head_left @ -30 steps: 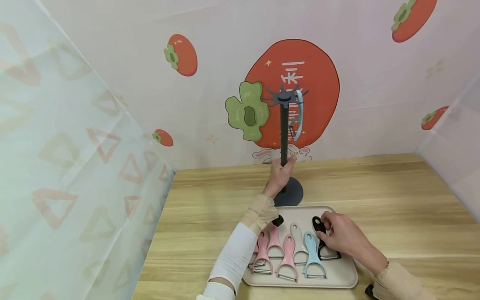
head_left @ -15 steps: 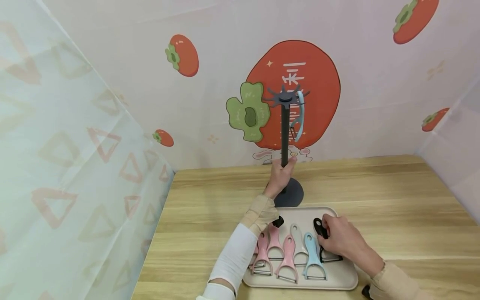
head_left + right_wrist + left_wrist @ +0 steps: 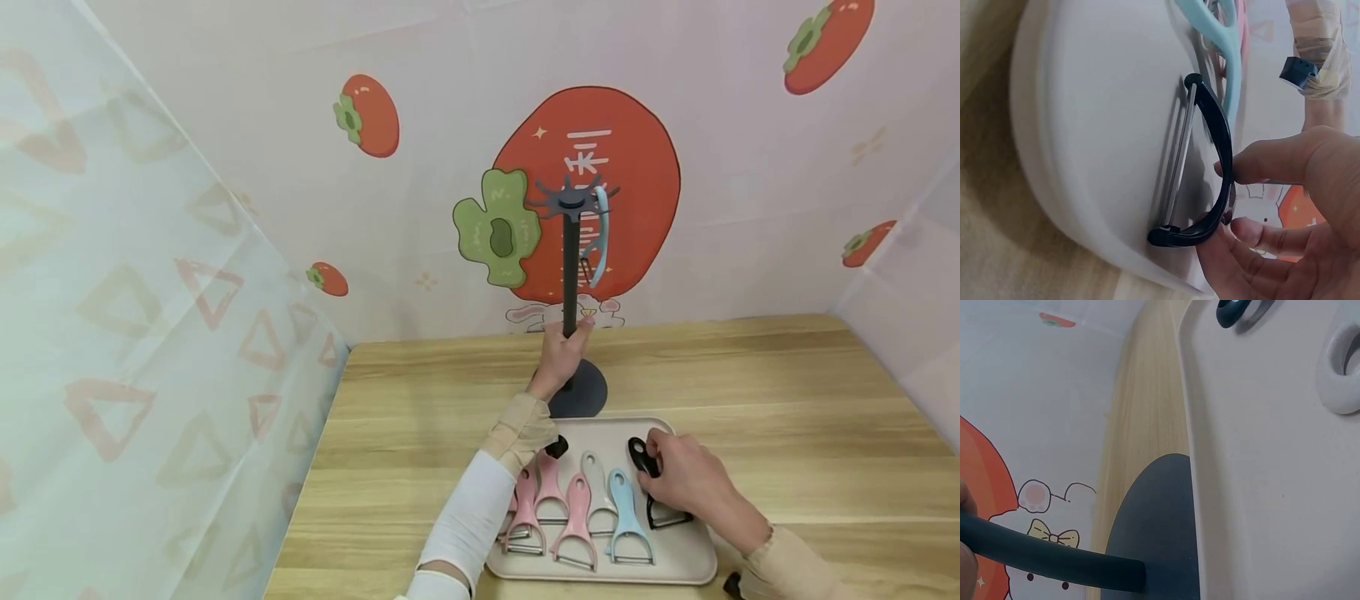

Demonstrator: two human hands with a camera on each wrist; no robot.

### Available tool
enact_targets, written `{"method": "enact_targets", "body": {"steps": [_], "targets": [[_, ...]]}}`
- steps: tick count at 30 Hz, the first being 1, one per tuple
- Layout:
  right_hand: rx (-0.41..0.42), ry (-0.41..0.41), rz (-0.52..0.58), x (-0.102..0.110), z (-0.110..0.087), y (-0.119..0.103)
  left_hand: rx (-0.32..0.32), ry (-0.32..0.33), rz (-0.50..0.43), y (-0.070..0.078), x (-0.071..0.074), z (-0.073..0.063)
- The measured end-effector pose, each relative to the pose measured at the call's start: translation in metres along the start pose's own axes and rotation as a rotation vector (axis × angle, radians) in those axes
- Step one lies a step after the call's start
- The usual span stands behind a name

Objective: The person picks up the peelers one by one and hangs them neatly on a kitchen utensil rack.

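My left hand [image 3: 561, 354] grips the dark upright pole [image 3: 571, 275] of a stand, low down near its round base [image 3: 588, 392]. On the stand's spoked top [image 3: 572, 198] hangs a light blue peeler [image 3: 602, 233]. At the right side of the tray my right hand [image 3: 690, 472] pinches a black peeler [image 3: 1225, 147] between thumb and fingers. Its blade end points toward the tray's near right corner. Beside it in the tray lie another light blue peeler [image 3: 624, 508], a white peeler [image 3: 597, 492] and several pink peelers [image 3: 576, 517].
The beige tray [image 3: 600, 575] sits on the wooden table [image 3: 810, 417], right in front of the stand's base. A patterned cloth wall [image 3: 420, 208] rises behind the table, with another along the left side [image 3: 187, 333].
My right hand has taken the black peeler by its handle, and the blade end has shifted slightly right and nearer. The left hand stays on the pole.
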State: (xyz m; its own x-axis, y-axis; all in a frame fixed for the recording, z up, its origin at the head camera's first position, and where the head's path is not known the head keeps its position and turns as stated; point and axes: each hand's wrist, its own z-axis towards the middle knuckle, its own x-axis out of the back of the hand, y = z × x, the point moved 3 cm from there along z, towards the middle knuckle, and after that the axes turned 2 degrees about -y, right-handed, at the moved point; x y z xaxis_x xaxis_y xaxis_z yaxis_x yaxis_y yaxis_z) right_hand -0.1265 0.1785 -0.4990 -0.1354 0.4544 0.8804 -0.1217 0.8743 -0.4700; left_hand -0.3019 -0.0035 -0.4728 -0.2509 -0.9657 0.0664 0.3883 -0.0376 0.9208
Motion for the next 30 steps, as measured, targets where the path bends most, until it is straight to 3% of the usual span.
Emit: {"method": "enact_targets", "body": {"steps": [10,19,30], "targets": [[0.078,0.087,0.052,0.016,0.001,-0.007,0.019,0.008,-0.006,0.000,0.000,-0.001],[0.134,0.145,0.166,0.037,0.000,-0.015,0.014,0.008,0.007,0.001,0.000,-0.002],[0.293,0.383,0.306,0.068,-0.003,-0.034,0.011,0.001,0.005,-0.001,0.000,-0.001]]}}
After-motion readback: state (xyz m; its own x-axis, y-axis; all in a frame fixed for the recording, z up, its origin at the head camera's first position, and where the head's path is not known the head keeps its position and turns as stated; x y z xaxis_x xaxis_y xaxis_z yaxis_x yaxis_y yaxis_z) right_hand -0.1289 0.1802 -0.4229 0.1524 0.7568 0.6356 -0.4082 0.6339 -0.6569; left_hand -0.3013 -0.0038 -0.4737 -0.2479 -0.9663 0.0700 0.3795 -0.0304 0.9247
